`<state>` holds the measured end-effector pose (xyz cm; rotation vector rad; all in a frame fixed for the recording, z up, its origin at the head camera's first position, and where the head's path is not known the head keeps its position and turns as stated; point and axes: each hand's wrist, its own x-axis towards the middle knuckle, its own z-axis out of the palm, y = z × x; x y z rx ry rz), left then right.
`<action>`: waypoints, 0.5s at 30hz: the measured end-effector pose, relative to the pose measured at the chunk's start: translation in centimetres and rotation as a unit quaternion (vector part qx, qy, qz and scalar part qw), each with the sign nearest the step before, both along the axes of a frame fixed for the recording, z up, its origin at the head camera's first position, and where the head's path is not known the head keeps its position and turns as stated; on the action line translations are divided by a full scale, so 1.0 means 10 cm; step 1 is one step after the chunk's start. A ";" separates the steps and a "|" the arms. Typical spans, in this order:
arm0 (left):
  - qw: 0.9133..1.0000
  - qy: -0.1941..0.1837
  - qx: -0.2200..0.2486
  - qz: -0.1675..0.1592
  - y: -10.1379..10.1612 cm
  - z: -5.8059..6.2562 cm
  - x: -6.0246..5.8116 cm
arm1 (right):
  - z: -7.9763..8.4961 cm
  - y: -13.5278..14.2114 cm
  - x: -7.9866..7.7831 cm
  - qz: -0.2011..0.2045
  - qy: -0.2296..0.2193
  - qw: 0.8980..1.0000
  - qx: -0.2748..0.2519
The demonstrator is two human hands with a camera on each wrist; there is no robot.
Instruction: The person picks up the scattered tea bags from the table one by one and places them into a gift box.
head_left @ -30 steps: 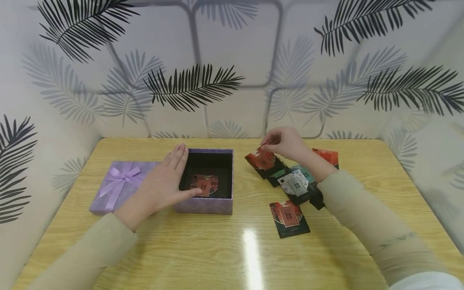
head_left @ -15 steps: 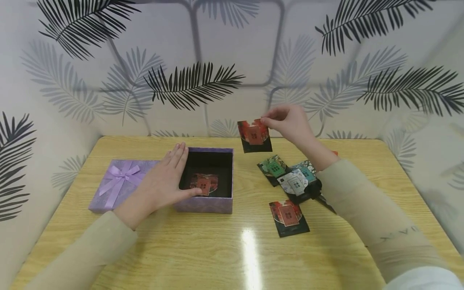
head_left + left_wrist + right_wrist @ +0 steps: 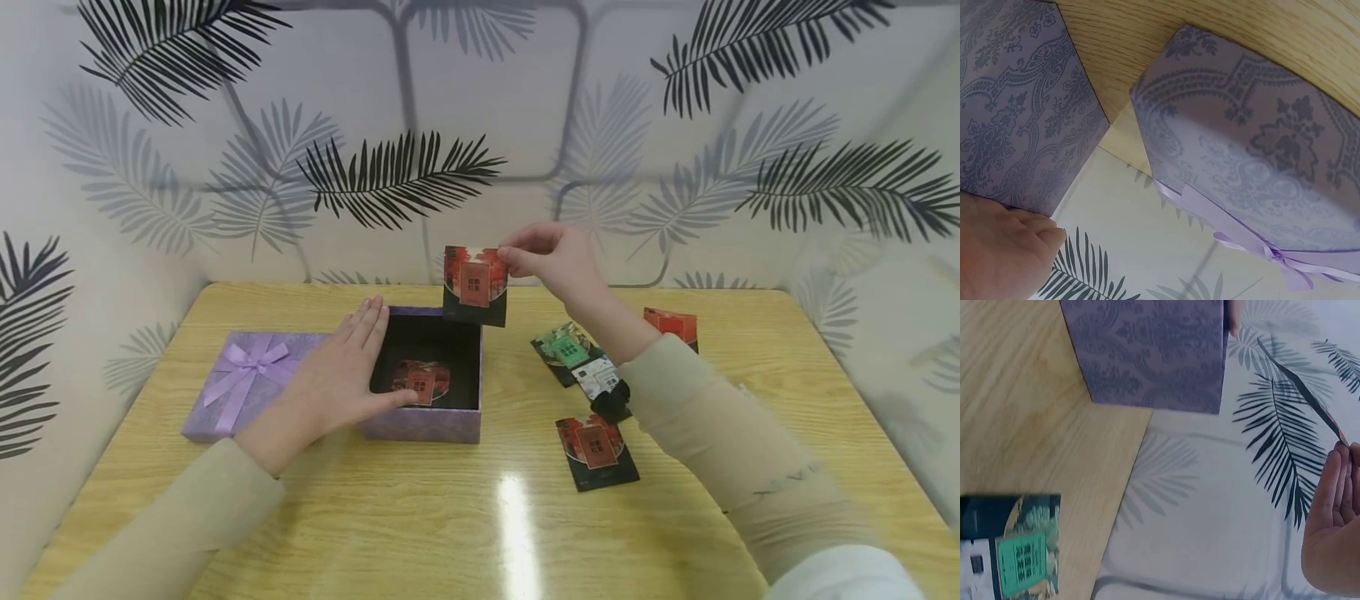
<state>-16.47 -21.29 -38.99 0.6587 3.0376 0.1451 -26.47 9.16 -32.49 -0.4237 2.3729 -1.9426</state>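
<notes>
My right hand (image 3: 555, 262) pinches a red-and-black packet (image 3: 475, 287) by its upper right corner, upright above the back right corner of a purple box (image 3: 420, 427). In the right wrist view this packet (image 3: 1310, 397) shows edge-on. The box has no lid on and a black inside, where another red-and-black packet (image 3: 423, 386) lies. My left hand (image 3: 337, 379) rests along the box's left rim with straight fingers, its thumb over the front edge. The patterned outer wall (image 3: 1016, 106) of the box fills the left of the left wrist view.
Left of the box lies its purple lid (image 3: 225, 392) with a ribbon bow, partly behind my left hand. Right of it lie a green packet (image 3: 566, 350), a white one (image 3: 596, 377) and red ones (image 3: 596, 450), partly under my right sleeve. A patterned wall (image 3: 480, 208) stands behind the table.
My right hand has lifted the red-and-black packet off the pile and carried it left to above the box's back corner. The left hand stays on the box.
</notes>
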 end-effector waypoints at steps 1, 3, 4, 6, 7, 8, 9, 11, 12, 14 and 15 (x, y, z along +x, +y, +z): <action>1.000 -0.001 -0.001 0.001 0.00 0.00 0.00 | -0.01 -0.04 0.02 0.005 -0.005 1.000 0.000; 1.000 -0.002 0.002 0.001 0.00 -0.01 0.00 | -0.04 -0.11 0.04 0.016 -0.014 1.000 -0.003; 1.000 -0.003 0.004 0.001 -0.01 -0.01 0.00 | -0.05 -0.15 0.06 0.020 -0.017 1.000 -0.003; 1.000 -0.003 0.009 0.002 -0.01 -0.01 0.00 | -0.08 -0.23 0.09 0.028 -0.023 0.999 -0.001; 1.000 -0.003 0.011 0.003 -0.01 -0.02 0.00 | -0.10 -0.27 0.10 0.032 -0.025 0.999 0.002; 1.000 -0.002 0.014 0.003 -0.01 -0.02 0.00 | -0.11 -0.31 0.10 0.037 -0.026 0.999 0.007; 1.000 -0.001 0.016 0.003 -0.01 -0.02 0.00 | -0.13 -0.34 0.11 0.041 -0.026 0.999 0.014; 1.000 0.001 0.016 0.003 -0.01 -0.02 0.00 | -0.17 -0.41 0.13 0.048 -0.029 0.998 0.029; 1.000 0.001 0.016 0.002 -0.01 -0.02 0.00 | -0.19 -0.44 0.14 0.051 -0.029 0.998 0.039; 1.000 0.002 0.016 0.003 -0.01 -0.02 0.00 | -0.24 -0.48 0.16 0.060 -0.031 0.996 0.059; 1.000 0.001 0.015 0.003 -0.01 -0.02 0.00 | -0.26 -0.50 0.18 0.064 -0.031 0.995 0.068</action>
